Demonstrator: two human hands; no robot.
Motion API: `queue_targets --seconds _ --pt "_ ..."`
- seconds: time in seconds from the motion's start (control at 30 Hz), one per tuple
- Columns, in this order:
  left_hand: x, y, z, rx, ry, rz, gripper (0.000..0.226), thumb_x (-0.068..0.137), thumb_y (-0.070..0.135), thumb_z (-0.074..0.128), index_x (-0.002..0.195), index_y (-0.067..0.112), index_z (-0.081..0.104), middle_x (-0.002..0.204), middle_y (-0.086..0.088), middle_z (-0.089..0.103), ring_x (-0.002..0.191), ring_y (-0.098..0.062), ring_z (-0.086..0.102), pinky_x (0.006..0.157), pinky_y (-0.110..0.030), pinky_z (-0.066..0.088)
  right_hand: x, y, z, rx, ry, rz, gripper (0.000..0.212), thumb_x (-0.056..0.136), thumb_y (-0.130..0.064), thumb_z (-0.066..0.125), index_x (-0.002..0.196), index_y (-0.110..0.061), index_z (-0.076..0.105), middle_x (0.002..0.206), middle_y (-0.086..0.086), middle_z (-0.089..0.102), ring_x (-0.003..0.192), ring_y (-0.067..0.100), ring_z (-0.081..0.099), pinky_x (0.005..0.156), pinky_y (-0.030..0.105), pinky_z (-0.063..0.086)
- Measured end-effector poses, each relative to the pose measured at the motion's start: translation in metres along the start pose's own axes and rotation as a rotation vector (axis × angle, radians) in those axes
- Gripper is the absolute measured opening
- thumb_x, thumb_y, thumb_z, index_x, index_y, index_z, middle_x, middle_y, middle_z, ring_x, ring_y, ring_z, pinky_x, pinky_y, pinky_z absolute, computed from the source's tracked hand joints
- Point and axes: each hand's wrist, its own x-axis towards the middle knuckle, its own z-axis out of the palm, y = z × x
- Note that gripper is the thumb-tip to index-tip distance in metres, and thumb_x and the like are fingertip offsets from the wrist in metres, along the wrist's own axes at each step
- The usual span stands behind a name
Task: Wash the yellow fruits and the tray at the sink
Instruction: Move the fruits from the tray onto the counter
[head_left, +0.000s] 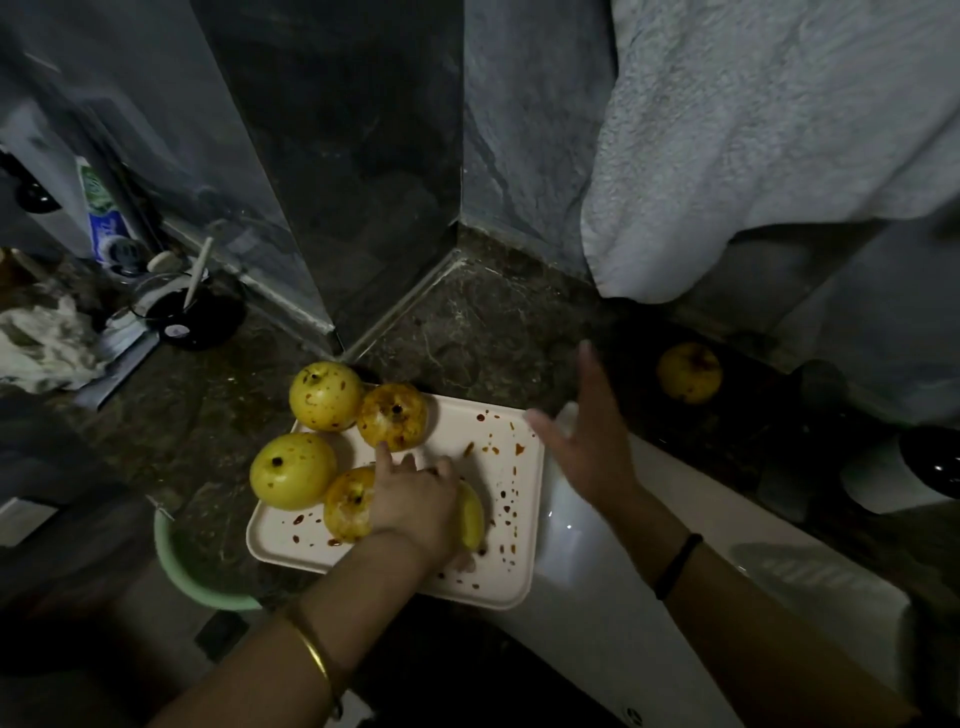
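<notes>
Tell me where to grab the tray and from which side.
Grip the tray by the raised rim of its right edge, coming from the sink side with the right hand. That edge is bare; the yellow fruits crowd its left and far parts, so it will likely tip left.

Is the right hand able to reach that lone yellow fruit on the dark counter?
Likely yes: the right hand is open, holds nothing, and nothing stands between it and the lone fruit.
</notes>
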Motion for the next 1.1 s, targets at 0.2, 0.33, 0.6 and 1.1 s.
queue_targets --seconds 0.2,0.33,0.6,1.1 --pt "-0.023 -0.013 0.021 -0.041 0.399 0.123 0.127 0.051 0.076 0.071 0.145 0.001 0.030 0.152 -0.024 0.023 0.142 -0.038 0.007 0.108 -0.069 0.005 -0.037 -0.023 0.021 0.047 -0.444 0.057 0.094 0.078 -0.041 0.073 0.151 -0.021 0.017 0.155 0.000 0.023 0.142 0.015 0.024 0.114 0.040 0.029" --pt "-0.037 -0.021 0.055 -0.187 0.749 0.120 0.087 0.077 0.075 0.043 0.133 0.009 0.041 0.142 -0.017 0.045 0.138 -0.031 0.031 0.110 -0.061 0.016 -0.053 -0.023 0.035 0.092 -0.532 0.134 0.085 0.078 -0.042 0.073 0.148 -0.026 0.028 0.149 -0.001 0.033 0.138 0.016 0.030 0.112 0.034 0.031" --pt "-0.047 -0.011 0.096 -0.952 0.787 -0.745 0.070 0.089 0.047 0.026 0.137 -0.002 0.040 0.146 -0.025 0.035 0.138 -0.040 0.027 0.111 -0.061 0.018 -0.068 -0.030 0.059 -0.321 -0.645 -0.049 0.107 0.066 -0.056 0.077 0.150 -0.037 0.013 0.157 -0.006 0.014 0.144 0.021 0.014 0.115 0.041 0.015" --pt "-0.033 -0.024 0.107 -0.415 0.698 -0.245 0.054 0.085 0.032 0.037 0.126 0.002 0.056 0.128 -0.016 0.058 0.132 -0.028 0.032 0.110 -0.048 0.013 -0.074 -0.031 0.073 -0.314 -0.388 -0.013 0.096 0.061 -0.052 0.076 0.139 -0.030 0.025 0.141 -0.003 0.033 0.132 0.022 0.032 0.105 0.043 0.034"
